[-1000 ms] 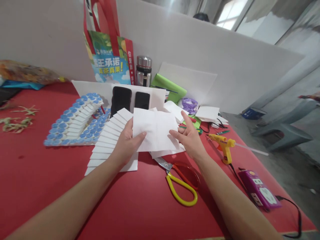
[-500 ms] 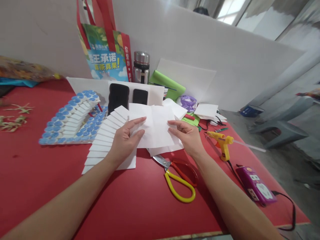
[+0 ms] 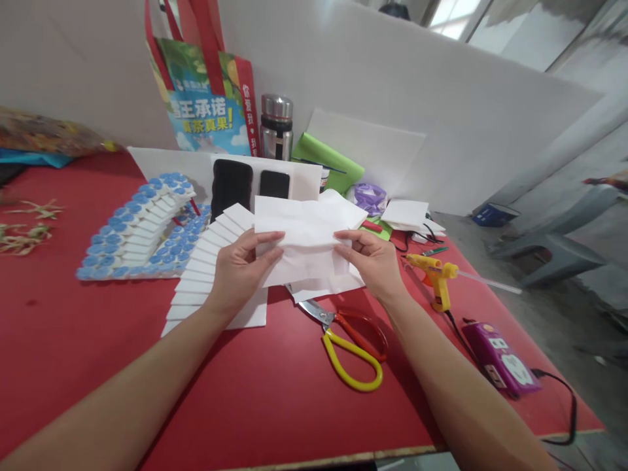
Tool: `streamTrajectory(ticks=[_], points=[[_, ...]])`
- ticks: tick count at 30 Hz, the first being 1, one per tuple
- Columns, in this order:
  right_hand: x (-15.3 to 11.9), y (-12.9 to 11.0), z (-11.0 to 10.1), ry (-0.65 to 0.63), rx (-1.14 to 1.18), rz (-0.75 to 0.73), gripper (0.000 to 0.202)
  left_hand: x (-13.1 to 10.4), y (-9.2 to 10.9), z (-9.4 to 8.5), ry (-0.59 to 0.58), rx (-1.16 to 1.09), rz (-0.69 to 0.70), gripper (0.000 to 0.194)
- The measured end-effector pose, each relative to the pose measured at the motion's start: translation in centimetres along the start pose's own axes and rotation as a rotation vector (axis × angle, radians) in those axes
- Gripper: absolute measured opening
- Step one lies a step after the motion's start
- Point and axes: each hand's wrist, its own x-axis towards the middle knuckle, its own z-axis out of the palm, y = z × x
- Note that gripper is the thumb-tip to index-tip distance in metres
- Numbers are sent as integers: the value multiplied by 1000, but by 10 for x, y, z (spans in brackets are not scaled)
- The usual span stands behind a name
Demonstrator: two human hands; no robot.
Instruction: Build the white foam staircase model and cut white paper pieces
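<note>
My left hand [image 3: 244, 267] pinches the paper's [image 3: 307, 265] left side | my right hand [image 3: 377, 263] pinches its right | paper: held above table [image 3: 275, 399], beyond scissors [image 3: 349, 347] | done: bend across it | left, I judge: fold not yet pressed flat
</note>
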Motion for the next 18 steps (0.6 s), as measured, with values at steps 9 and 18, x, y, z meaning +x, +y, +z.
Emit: streamTrajectory(ticks=[9, 18], points=[[3, -9, -5, 24, -68, -44, 17, 2, 4, -2, -8, 8, 34, 26], [7, -3, -11, 35, -103, -83, 11, 7, 3, -5, -74, 208, 216, 19]])
